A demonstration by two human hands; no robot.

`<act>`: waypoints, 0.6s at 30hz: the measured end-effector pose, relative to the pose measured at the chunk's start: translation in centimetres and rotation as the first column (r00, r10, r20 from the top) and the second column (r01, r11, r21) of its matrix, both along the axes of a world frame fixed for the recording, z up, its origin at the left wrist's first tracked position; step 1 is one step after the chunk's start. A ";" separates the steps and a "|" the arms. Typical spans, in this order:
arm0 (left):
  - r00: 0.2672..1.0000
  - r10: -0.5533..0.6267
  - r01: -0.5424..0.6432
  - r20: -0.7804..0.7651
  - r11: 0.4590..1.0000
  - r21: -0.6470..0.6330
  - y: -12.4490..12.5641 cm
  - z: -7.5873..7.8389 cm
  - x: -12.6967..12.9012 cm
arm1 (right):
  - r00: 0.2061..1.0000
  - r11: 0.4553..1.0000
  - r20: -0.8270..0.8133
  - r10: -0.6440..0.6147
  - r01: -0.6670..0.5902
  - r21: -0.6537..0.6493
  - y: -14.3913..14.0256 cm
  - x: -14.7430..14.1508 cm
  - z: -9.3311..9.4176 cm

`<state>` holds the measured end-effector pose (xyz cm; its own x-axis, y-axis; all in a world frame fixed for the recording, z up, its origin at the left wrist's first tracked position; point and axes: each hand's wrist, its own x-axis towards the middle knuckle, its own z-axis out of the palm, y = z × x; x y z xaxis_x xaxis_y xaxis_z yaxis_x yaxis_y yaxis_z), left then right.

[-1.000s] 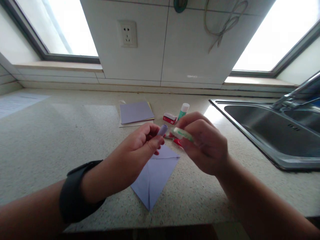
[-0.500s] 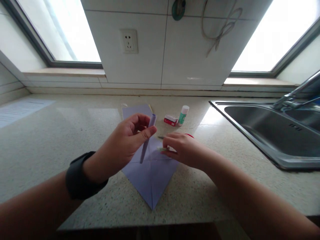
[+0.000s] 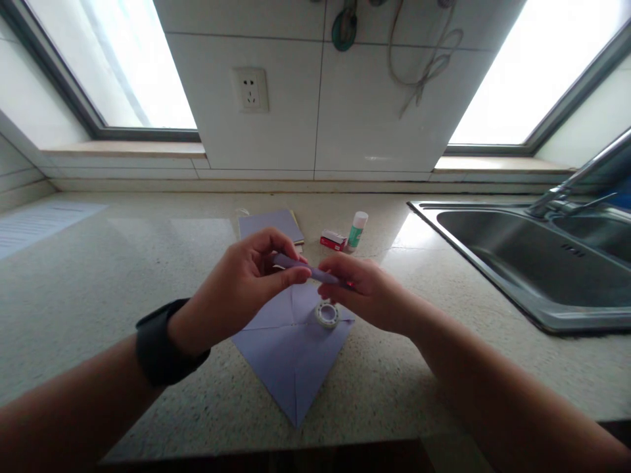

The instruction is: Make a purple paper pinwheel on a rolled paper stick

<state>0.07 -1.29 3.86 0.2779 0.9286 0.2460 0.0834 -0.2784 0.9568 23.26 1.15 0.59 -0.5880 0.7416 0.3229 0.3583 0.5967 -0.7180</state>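
My left hand (image 3: 246,282) and my right hand (image 3: 362,289) both pinch a thin rolled tube of purple paper (image 3: 308,269), held level above the counter. Below them lies a creased purple paper square (image 3: 290,348) set like a diamond. A small roll of clear tape (image 3: 327,313) rests flat on that sheet, just under my right hand. A black band wraps my left wrist.
Behind the hands lie a stack of purple paper (image 3: 270,225), a small red box (image 3: 334,240) and a glue stick (image 3: 357,230). A steel sink (image 3: 532,263) with a tap fills the right side. The counter's front edge (image 3: 276,453) runs close below the sheet. A white printed sheet (image 3: 34,223) lies far left.
My right hand set the tape roll down on the purple sheet, then rose and took the other end of the paper tube. The tube turned from upright to level.
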 end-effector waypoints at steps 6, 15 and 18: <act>0.944 0.146 -0.110 -0.295 0.985 0.136 0.1 0.7 -0.9 | 0.993 0.947 0.094 -0.078 0.044 0.319 0.3 0.4 0.4; 0.974 0.064 -0.085 -0.218 0.993 -0.085 0.8 0.7 -1.1 | 0.969 0.784 0.168 -0.183 0.041 0.619 0.2 0.4 0.8; 0.995 0.034 -0.050 -0.093 0.983 -0.175 1.1 0.3 -1.3 | 0.957 0.727 0.170 -0.235 0.057 0.684 0.0 0.3 0.8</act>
<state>-1.18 -0.16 4.14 0.2513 0.9665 0.0524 0.1789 -0.0996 0.9788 23.53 1.17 1.42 -0.6124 0.4688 0.6366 0.5807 0.8131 -0.0402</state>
